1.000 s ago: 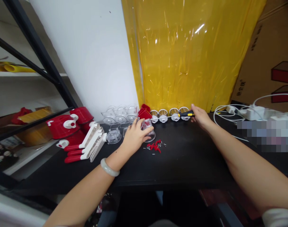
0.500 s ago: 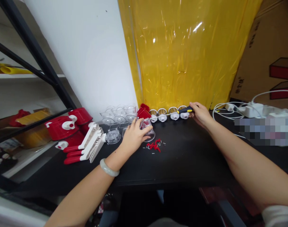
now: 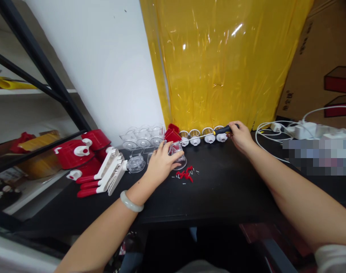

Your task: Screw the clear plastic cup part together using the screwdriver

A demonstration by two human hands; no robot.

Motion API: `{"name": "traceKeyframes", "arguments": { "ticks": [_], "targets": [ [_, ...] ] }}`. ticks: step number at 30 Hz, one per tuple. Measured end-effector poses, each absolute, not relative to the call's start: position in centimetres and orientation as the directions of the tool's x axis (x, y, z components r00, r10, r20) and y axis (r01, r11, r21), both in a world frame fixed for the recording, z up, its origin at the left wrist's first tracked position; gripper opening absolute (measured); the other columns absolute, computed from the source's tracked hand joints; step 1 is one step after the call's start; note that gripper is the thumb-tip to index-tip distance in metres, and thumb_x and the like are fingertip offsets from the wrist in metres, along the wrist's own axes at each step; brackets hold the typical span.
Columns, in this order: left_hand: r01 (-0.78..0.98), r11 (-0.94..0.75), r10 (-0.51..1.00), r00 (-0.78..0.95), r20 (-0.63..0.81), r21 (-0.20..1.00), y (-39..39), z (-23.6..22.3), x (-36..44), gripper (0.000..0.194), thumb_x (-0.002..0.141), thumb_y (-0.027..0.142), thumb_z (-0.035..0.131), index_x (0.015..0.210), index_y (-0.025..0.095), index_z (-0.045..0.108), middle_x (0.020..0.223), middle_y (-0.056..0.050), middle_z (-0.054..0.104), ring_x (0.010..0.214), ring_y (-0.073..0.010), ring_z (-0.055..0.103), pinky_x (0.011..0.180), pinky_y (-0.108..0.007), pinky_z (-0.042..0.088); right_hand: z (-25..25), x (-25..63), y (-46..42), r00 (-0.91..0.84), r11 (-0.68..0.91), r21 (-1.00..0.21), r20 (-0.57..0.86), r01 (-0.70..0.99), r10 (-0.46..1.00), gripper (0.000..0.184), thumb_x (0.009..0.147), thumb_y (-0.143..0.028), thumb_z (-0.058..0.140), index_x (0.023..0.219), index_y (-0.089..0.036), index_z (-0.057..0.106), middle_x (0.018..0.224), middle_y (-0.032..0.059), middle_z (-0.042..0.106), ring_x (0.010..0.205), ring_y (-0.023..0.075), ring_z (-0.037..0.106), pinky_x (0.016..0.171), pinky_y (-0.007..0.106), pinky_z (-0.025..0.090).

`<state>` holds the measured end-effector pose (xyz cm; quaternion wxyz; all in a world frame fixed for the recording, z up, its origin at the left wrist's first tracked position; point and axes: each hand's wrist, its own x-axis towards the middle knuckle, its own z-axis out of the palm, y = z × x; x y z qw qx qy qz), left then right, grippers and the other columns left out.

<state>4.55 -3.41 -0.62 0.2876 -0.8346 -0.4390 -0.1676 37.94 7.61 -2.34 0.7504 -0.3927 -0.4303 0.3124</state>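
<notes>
Screwdriver (image 3: 223, 129) partly hides 4 white-ended drums (image 3: 209, 140).

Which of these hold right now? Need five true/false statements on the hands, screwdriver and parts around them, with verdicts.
1. The right hand grips a screwdriver by its handle. True.
2. The screwdriver's shaft points straight up. False: it runs sideways toward the left hand.
3. The left hand is on a clear plastic part. True.
4. The small red pieces lie behind the clear plastic part, against the yellow sheet. False: they lie on the black tabletop, nearer the person.
5. The red-and-white handles lie to the left of the left hand. True.
</notes>
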Motion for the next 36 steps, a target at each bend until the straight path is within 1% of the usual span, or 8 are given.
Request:
{"name": "traceKeyframes", "arguments": {
  "ticks": [11,18,23,29,32,36],
  "targets": [
    [0.825,-0.457,0.626,0.563,0.539,-0.331,-3.5,-0.5,4.6,0.043,0.085,0.039,0.075,0.126,0.033,0.066,0.143,-0.017,0.05,0.137,-0.0437,0.045,0.091,-0.054,0.056,-2.4,38.1,7.8,0.449,0.516,-0.848,0.418,-0.118,0.79,0.019,0.073,-0.037,0.071,0.072,-0.023,0.059,0.067,-0.0028,0.055,0.051,0.0092,0.048,0.044,0.022,0.041],
    [0.82,-0.461,0.624,0.571,0.534,-0.339,-3.5,-0.5,4.6,0.044,0.085,0.039,0.075,0.127,0.032,0.065,0.142,-0.019,0.049,0.135,-0.0443,0.047,0.09,-0.055,0.056,-2.2,38.6,7.8,0.468,0.476,-0.864,0.357,-0.163,0.808,0.012,0.072,-0.033,0.069,0.072,-0.025,0.06,0.061,-0.0029,0.052,0.047,0.0108,0.045,0.04,0.024,0.038],
    [0.821,-0.464,0.621,0.57,0.538,-0.334,-3.3,-0.6,4.5,0.044,0.084,0.039,0.075,0.126,0.032,0.066,0.143,-0.019,0.048,0.135,-0.0444,0.047,0.091,-0.055,0.056,-1.9,38.9,7.7,0.487,0.453,-0.873,0.32,-0.182,0.812,0.008,0.071,-0.028,0.068,0.071,-0.024,0.06,0.062,-0.0031,0.053,0.046,0.0095,0.044,0.041,0.024,0.038],
    [0.825,-0.487,0.62,0.558,0.551,-0.287,-3.0,-0.6,4.1,0.046,0.086,0.043,0.073,0.129,0.03,0.064,0.141,-0.018,0.048,0.131,-0.038,0.052,0.093,-0.052,0.056,-1.8,38.9,7.6,0.498,0.449,-0.876,0.313,-0.179,0.809,0.017,0.074,-0.033,0.071,0.07,-0.025,0.056,0.056,-0.0037,0.049,0.044,0.01,0.043,0.038,0.024,0.037],
    [0.834,-0.488,0.616,0.539,0.575,-0.259,-2.8,-0.8,3.9,0.049,0.085,0.042,0.074,0.131,0.029,0.062,0.141,-0.018,0.049,0.13,-0.0365,0.053,0.096,-0.05,0.056,-1.7,38.8,7.5,0.517,0.45,-0.877,0.311,-0.166,0.797,0.015,0.074,-0.031,0.07,0.071,-0.023,0.057,0.054,-0.0052,0.046,0.041,0.0085,0.04,0.038,0.023,0.036],
    [0.853,-0.474,0.622,0.499,0.604,-0.217,-2.4,-1.0,3.6,0.057,0.085,0.041,0.076,0.137,0.03,0.057,0.144,-0.018,0.049,0.131,-0.0364,0.054,0.099,-0.05,0.055,-1.6,38.8,7.3,0.54,0.447,-0.884,0.314,-0.133,0.781,0.011,0.075,-0.026,0.065,0.069,-0.022,0.056,0.054,-0.0057,0.046,0.04,0.0079,0.038,0.039,0.023,0.037]
  ]
}}
